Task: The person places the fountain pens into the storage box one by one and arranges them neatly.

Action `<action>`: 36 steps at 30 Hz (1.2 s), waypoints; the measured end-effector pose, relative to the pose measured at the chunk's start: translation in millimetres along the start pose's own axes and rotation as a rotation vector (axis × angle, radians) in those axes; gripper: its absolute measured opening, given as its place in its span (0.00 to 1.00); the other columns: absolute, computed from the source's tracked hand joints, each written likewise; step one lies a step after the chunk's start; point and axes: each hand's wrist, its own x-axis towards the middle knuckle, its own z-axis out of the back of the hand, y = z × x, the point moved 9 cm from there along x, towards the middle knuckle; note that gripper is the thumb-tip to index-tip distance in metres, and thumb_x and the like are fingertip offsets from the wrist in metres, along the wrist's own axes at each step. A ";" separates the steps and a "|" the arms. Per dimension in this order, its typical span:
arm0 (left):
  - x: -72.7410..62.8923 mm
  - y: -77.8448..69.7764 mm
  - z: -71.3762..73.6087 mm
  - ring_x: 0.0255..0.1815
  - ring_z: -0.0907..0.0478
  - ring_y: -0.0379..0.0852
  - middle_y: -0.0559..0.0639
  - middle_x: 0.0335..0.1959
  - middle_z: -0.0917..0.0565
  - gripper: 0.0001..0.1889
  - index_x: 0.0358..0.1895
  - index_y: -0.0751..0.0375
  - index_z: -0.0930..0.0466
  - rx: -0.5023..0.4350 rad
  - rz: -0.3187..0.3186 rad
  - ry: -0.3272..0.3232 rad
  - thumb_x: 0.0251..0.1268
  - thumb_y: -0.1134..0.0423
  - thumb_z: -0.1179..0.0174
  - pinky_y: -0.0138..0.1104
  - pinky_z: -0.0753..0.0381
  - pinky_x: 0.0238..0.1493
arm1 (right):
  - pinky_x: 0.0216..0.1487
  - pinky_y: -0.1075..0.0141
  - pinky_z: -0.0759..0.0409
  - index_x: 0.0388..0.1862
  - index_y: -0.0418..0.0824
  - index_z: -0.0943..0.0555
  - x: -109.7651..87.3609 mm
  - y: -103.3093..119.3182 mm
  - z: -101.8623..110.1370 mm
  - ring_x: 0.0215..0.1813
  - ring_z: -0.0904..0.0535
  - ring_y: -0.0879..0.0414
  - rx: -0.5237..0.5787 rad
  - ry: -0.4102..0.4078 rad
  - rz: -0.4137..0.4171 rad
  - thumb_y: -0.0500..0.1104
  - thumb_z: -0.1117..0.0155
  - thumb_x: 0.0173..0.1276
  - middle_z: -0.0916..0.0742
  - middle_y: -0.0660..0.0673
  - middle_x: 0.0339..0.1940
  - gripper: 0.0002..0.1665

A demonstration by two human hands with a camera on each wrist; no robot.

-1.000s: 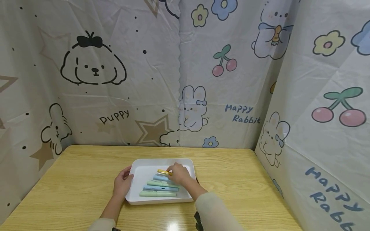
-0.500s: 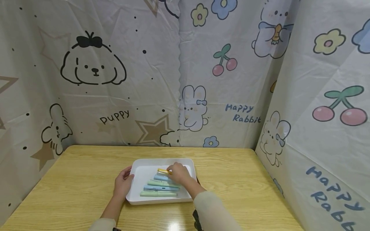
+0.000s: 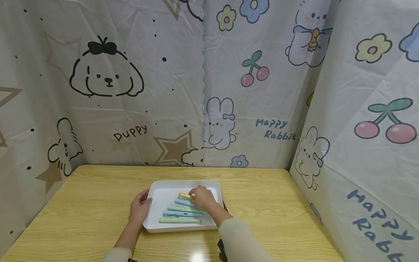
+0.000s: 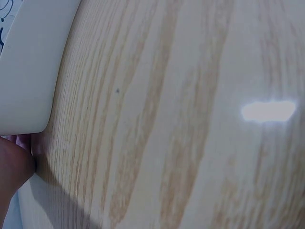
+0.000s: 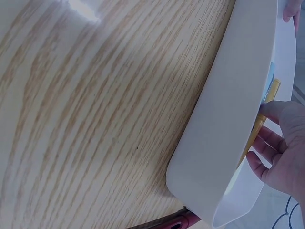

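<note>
A white tray (image 3: 160, 196) lies on the table with a row of light green and light blue pens (image 3: 181, 214) inside, roughly side by side. At the far end of that row is a yellow pen (image 3: 184, 195), pinched between the thumb and fingers of my right hand (image 3: 203, 198). The right wrist view shows the yellow pen (image 5: 272, 90) under the thumb, low inside the tray wall. My left hand (image 3: 140, 209) holds the tray's left side, thumb near the rim; in the left wrist view only part of that hand (image 4: 14, 164) shows by the tray corner.
A dark red, pen-like thing (image 5: 178, 221) lies on the wooden table (image 3: 98, 203) beside the tray's right side, mostly hidden by my right arm in the head view. Printed cloth (image 3: 170, 91) hangs behind and on both sides.
</note>
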 end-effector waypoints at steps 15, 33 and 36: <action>1.1 1.4 -0.6 0.65 0.37 0.61 0.67 0.65 0.35 0.23 0.68 0.64 0.40 0.004 0.012 0.005 0.70 0.66 0.56 0.53 0.36 0.66 | 0.42 0.61 0.23 0.46 0.49 0.16 -0.3 2.5 -1.0 0.43 0.22 0.55 0.013 0.007 0.020 0.46 0.39 0.65 0.17 0.49 0.37 0.12; 1.7 4.5 -0.4 0.64 0.37 0.60 0.66 0.65 0.34 0.23 0.67 0.63 0.40 0.010 0.019 0.000 0.70 0.66 0.56 0.52 0.35 0.66 | 0.39 0.65 0.23 0.45 0.48 0.16 -1.4 8.9 -0.7 0.39 0.23 0.58 0.050 0.006 0.039 0.43 0.38 0.64 0.18 0.50 0.34 0.11; 2.3 3.8 0.3 0.64 0.36 0.61 0.67 0.65 0.34 0.23 0.67 0.64 0.40 0.008 0.010 -0.001 0.70 0.66 0.56 0.53 0.35 0.66 | 0.39 0.65 0.23 0.45 0.48 0.16 -0.3 10.3 -1.0 0.38 0.23 0.58 0.052 0.005 0.044 0.44 0.38 0.64 0.18 0.50 0.34 0.11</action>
